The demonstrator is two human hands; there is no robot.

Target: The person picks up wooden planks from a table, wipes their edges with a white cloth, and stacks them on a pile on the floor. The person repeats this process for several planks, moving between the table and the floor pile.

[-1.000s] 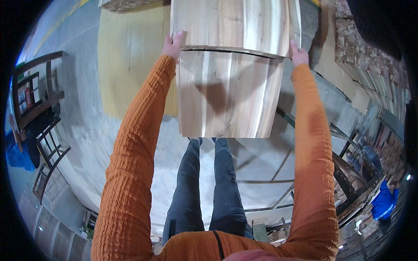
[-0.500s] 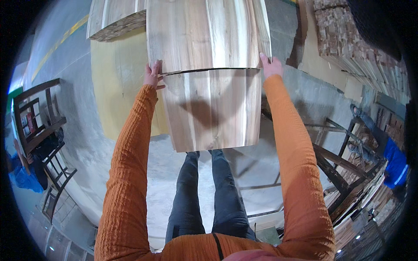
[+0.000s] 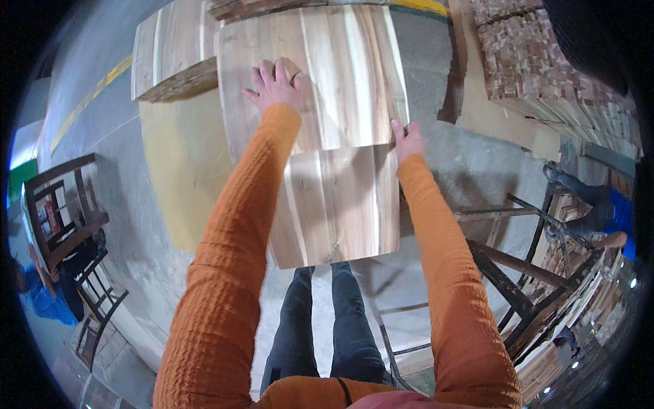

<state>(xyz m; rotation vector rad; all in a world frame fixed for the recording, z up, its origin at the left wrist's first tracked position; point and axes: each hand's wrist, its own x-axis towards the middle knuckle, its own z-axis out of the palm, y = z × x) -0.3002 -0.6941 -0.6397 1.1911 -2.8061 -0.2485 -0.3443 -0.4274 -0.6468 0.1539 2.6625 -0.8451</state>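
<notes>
Beneath the outspread left hand lay the upper wooden panel, apparently pressed for steadiness; the right hand met its edge, whether gripping unclear.

grey floor | yellow line | dark frame left | lights lower right

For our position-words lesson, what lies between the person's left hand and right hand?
In the head view, a bare stretch of the upper wooden panel lies between the left hand, spread on it, and the right hand at its edge.
</notes>
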